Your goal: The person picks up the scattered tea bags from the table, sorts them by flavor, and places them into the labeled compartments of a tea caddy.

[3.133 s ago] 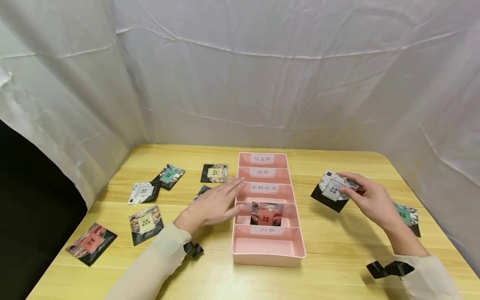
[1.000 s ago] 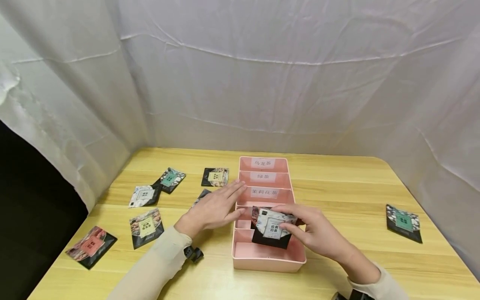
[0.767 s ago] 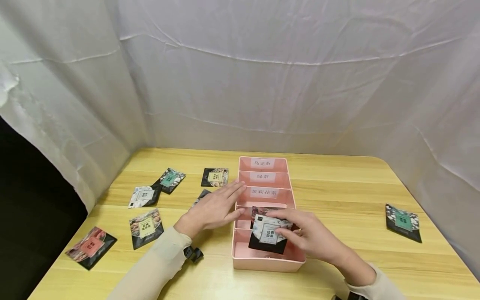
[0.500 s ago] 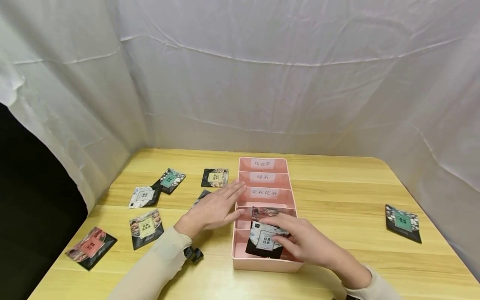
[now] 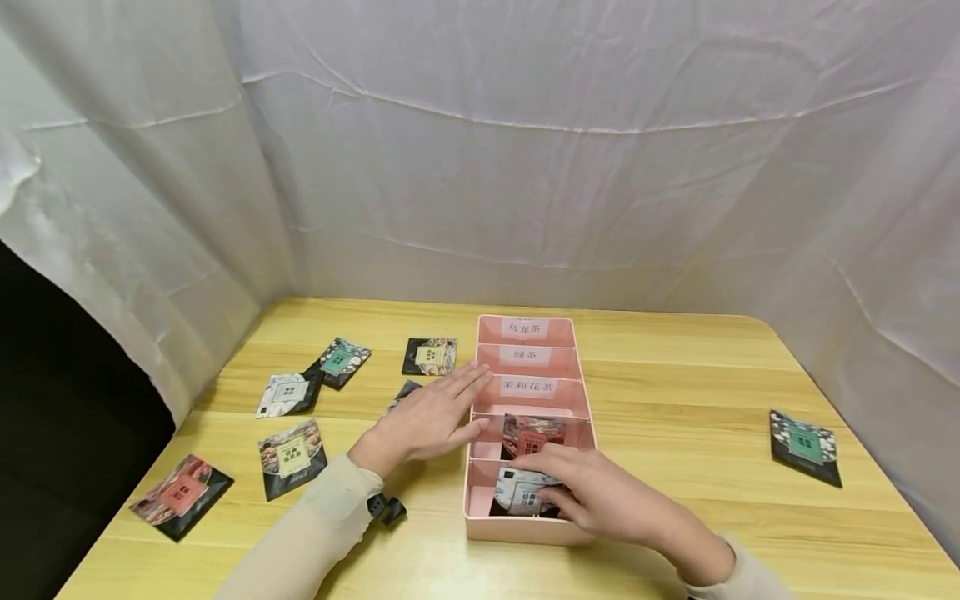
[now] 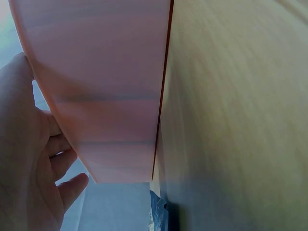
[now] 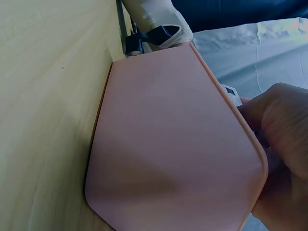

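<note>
A pink divided box (image 5: 525,531) with paper labels stands mid-table. Between thumb and fingers, my right hand (image 5: 600,492) holds a white-and-black tea sachet (image 5: 522,493), low inside the nearest compartment. A corner of that sachet (image 7: 232,95) shows above the rim in the right wrist view. One compartment farther back, a red-labelled tea sachet (image 5: 530,432) leans upright. My left hand (image 5: 427,417) rests its extended fingers on the box's left rim. In the left wrist view, the fingers of the left hand (image 6: 29,144) lie along the rim.
Left of the box lie several sachets: red (image 5: 182,497), two yellow-labelled ones (image 5: 292,458), white (image 5: 287,393) and green (image 5: 341,361). Another sachet (image 5: 401,393) is partly hidden behind my left hand. A green-labelled sachet (image 5: 805,446) lies far right. White cloth (image 5: 525,167) encloses the table.
My right hand has carried the white tea sachet leftward from the table's right side, then down into the nearest compartment. My left hand has stayed at the rim.
</note>
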Demonstrator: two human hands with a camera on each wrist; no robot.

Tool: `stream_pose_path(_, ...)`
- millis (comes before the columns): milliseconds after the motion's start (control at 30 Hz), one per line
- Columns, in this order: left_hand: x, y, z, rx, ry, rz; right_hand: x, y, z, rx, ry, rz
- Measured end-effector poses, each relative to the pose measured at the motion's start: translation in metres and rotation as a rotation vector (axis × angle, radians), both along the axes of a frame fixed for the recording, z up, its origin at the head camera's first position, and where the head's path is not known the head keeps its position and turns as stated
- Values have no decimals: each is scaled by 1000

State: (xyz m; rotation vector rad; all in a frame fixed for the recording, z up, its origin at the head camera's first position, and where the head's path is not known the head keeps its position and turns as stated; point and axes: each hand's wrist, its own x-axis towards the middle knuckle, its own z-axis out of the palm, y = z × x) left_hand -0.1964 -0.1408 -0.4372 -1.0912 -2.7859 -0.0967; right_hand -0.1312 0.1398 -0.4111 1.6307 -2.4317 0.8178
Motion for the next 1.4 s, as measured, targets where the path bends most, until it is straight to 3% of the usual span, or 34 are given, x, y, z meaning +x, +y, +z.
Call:
stream_pose_path(233,2,0,-1,7,-23,5,5,-3,-2,98,52,-24)
stream_pose_path(533,4,0,-2,9,-28,14,7,-1,-1,161,15,-50)
stream_pose_path(700,4,1,-3,18,-29,5,6,2,2,174,83,-93)
stream_pose_path(1167,2,0,3,1,-30,15,-4,14,19,21,200,-100)
stream_pose_path(1400,2,0,5,5,-43,20,-9,25,19,-20,204,-150)
